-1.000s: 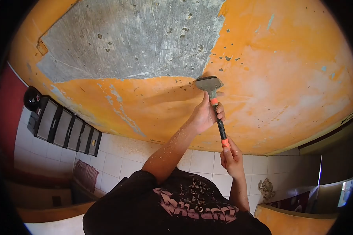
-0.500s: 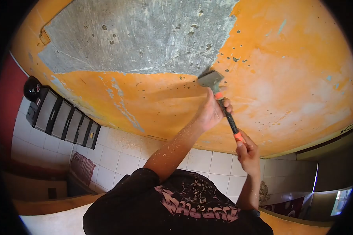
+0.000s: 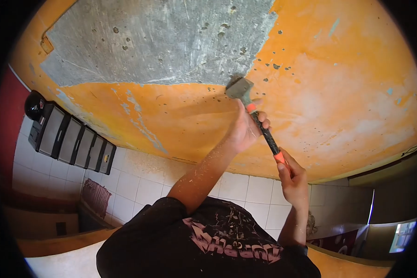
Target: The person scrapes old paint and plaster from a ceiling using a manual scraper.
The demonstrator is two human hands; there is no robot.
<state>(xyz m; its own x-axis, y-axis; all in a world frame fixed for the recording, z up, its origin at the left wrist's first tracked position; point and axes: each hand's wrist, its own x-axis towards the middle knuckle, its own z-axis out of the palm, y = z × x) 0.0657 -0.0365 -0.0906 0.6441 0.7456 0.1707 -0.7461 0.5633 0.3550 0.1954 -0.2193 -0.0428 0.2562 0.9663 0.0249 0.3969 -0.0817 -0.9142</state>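
Observation:
A scraper [image 3: 267, 134] with a wide flat blade and a black and orange handle leans against the wall. Its blade touches the border between the bare grey patch [image 3: 171, 41] and the orange paint [image 3: 319, 102]. Near the blade, my left hand [image 3: 246, 129] is wrapped round the upper part of the handle. Lower down, my right hand [image 3: 293, 180] grips the orange end of the handle. Small pale flakes cling to my left forearm.
At the left stands a black and grey drawer unit [image 3: 72, 134] with a round black object [image 3: 36, 105] on it. White tiles [image 3: 234, 185] cover the floor. A small orange box [image 3: 47, 45] sits on the wall at upper left. A window [image 3: 403, 236] shows at lower right.
The scraper's blade and my left hand have shifted slightly left and up along the paint border. My right hand keeps its grip on the handle's end, and the view has moved a little.

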